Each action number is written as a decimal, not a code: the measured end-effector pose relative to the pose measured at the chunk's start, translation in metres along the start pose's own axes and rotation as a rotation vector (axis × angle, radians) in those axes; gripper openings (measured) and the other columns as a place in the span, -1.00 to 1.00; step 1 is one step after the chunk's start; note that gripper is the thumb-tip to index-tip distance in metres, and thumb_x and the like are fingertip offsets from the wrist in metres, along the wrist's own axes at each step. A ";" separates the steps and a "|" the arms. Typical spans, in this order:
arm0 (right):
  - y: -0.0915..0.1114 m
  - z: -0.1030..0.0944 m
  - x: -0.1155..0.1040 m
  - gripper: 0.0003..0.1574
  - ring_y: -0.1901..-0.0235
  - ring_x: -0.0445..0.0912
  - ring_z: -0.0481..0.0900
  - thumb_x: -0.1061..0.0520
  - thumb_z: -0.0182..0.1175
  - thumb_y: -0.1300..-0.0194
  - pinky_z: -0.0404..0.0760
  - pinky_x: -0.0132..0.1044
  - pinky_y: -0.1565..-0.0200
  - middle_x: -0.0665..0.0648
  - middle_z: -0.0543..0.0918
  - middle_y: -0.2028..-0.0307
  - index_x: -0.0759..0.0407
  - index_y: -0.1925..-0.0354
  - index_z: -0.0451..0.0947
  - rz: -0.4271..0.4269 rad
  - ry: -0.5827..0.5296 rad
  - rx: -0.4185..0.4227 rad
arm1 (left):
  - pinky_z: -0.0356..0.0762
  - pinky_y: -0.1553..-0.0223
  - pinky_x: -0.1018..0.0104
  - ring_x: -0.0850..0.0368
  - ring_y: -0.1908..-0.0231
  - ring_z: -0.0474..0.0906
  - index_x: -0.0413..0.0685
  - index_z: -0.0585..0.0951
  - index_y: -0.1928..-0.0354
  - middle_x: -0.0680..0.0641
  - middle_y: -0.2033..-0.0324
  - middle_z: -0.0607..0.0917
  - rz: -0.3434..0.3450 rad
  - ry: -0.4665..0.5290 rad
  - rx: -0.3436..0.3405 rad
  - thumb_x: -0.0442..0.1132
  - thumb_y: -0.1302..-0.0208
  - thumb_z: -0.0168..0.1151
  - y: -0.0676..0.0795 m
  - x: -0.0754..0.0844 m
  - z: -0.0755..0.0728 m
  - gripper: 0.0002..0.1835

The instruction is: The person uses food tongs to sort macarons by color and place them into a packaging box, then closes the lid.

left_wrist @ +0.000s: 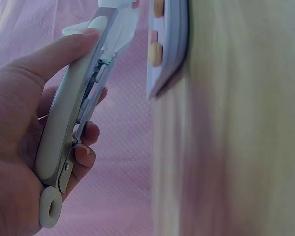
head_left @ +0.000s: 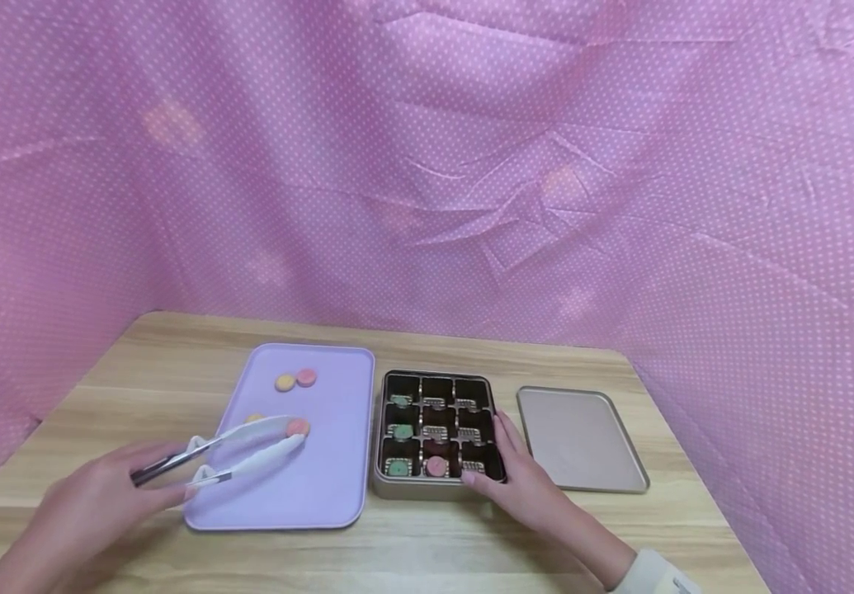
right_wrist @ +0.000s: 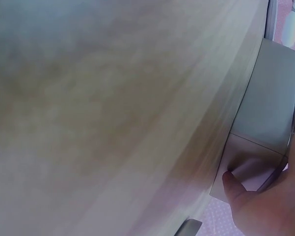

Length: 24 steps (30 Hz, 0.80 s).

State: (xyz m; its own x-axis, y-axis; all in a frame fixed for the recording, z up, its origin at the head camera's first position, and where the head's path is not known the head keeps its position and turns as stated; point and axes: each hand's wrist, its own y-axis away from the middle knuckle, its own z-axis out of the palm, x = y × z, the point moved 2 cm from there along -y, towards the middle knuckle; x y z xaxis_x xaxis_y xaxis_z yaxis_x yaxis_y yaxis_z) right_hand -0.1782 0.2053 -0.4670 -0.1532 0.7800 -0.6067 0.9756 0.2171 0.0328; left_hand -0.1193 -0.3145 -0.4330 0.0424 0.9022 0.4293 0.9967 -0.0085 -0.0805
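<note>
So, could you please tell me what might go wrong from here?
The pink sweet at the tips of the tongs might slip if the left hand squeezes. Carried over, it could drop between the tray and the box. If the right hand nudges the box, the green sweets inside may shift.

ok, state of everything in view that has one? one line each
Left hand: gripping tongs
Tongs: arms apart, tips at a pink disc; pinch unclear
Right hand: holding box at its right side
Box: open, partly filled
Lid: off, flat on table
Tray: flat, partly loaded
</note>
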 end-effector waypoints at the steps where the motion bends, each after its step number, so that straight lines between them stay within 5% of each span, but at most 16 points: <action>1: 0.000 0.000 0.000 0.41 -0.53 0.24 0.05 -0.51 0.26 -0.18 0.16 0.24 -0.45 -0.06 -0.31 -0.62 0.00 -0.63 -0.27 -0.001 0.000 0.001 | 0.43 0.09 -0.42 -0.48 -0.16 0.51 0.05 0.54 -0.34 -0.30 -0.21 0.62 0.008 -0.005 0.001 0.43 -0.10 0.32 -0.003 0.004 0.000 -0.13; 12: 0.000 0.000 0.002 0.40 -0.54 0.23 0.04 -0.51 0.25 -0.19 0.16 0.22 -0.46 -0.05 -0.31 -0.63 -0.03 -0.63 -0.28 -0.007 -0.002 -0.002 | 0.41 0.00 -0.48 -0.46 -0.21 0.48 0.10 0.60 -0.30 -0.23 -0.24 0.61 0.083 -0.006 -0.002 0.48 -0.02 0.34 -0.027 0.041 -0.002 -0.12; 24: 0.001 -0.001 0.002 0.40 -0.54 0.22 0.04 -0.53 0.24 -0.18 0.15 0.23 -0.46 -0.08 -0.31 -0.62 -0.05 -0.63 -0.28 0.004 -0.006 -0.005 | 0.50 -0.08 -0.29 -0.28 -0.20 0.56 0.09 0.67 -0.20 -0.15 -0.18 0.67 0.181 0.082 -0.001 0.43 0.04 0.43 -0.054 0.083 0.008 -0.18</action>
State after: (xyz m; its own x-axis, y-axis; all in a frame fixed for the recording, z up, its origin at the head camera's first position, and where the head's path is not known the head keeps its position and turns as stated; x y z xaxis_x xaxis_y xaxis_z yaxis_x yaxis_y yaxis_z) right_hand -0.1775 0.2077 -0.4673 -0.1484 0.7771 -0.6117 0.9754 0.2168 0.0388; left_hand -0.1703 -0.2354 -0.4003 0.2263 0.8476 0.4799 0.9724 -0.1680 -0.1618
